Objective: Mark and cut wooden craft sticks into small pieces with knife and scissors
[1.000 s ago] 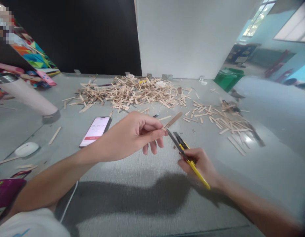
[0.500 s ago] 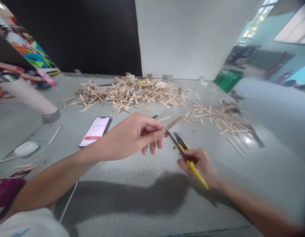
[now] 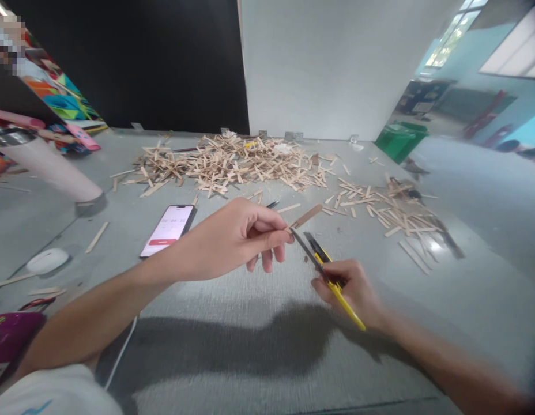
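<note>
My left hand [image 3: 233, 236] pinches a flat wooden stick [image 3: 305, 217] by one end, the rest of it pointing up and to the right above the grey table [image 3: 233, 346]. My right hand [image 3: 354, 288] is closed around a yellow utility knife [image 3: 332, 279]. Its extended blade [image 3: 302, 245] touches the stick just beside my left fingertips.
A big heap of wooden sticks [image 3: 224, 161] lies at the back, a smaller heap [image 3: 392, 210] to the right. A phone [image 3: 168, 229] with a lit screen lies left of my hand, a white mouse [image 3: 46, 260] further left, and a pale cylinder [image 3: 46, 167] beyond. A green bin [image 3: 399, 138] stands off the table.
The stick's free end has tipped slightly lower and the knife hand has crept a little up and left. Little else differs.
</note>
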Demonstrator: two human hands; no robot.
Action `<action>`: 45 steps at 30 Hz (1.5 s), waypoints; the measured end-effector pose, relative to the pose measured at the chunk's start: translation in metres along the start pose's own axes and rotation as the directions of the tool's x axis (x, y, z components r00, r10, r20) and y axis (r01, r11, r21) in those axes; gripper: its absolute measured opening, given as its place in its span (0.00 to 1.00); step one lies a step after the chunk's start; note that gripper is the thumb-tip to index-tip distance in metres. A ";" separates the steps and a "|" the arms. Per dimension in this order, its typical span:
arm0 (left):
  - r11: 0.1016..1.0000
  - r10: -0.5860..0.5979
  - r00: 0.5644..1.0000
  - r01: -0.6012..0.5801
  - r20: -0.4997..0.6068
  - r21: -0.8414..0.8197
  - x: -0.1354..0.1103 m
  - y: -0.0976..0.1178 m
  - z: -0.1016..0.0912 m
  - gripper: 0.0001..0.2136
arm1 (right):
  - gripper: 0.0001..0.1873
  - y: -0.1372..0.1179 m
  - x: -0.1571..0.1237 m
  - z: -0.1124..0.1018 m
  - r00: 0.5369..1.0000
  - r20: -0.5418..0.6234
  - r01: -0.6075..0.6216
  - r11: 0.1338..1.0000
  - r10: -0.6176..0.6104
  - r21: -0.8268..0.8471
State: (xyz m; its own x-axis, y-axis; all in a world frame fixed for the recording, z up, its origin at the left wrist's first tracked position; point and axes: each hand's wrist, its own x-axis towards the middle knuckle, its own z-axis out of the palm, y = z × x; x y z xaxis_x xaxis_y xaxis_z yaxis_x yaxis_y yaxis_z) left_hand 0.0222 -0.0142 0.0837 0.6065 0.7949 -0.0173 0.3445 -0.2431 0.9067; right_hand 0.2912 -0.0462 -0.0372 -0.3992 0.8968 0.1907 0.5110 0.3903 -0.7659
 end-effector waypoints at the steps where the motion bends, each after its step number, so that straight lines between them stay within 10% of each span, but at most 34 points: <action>1: 1.000 0.000 1.000 0.000 0.000 0.000 0.000 0.000 0.000 0.14 | 0.24 -0.001 0.000 0.000 1.000 0.002 -0.001 1.000 0.001 0.002; 29: 0.997 0.026 1.000 -0.025 -0.008 0.077 -0.003 0.001 -0.001 0.16 | 0.25 0.000 -0.003 0.005 0.999 -0.042 -0.012 0.999 0.010 -0.035; 38: 0.953 -0.004 0.963 0.085 0.271 -0.289 0.010 -0.011 -0.014 0.14 | 0.26 0.002 -0.005 0.006 0.999 0.009 -0.031 0.999 0.031 0.022; 45: 0.986 -0.047 0.999 0.047 -0.001 -0.160 0.018 -0.011 -0.014 0.10 | 0.27 0.010 0.002 0.001 0.991 0.045 -0.126 0.992 0.125 0.006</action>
State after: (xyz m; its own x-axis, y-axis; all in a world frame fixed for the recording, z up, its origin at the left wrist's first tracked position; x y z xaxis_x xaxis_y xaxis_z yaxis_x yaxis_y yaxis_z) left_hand 0.0187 0.0104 0.0792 0.5888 0.8060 -0.0598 0.2536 -0.1140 0.9606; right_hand 0.2947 -0.0405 -0.0448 -0.3659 0.9284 0.0654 0.5523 0.2731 -0.7876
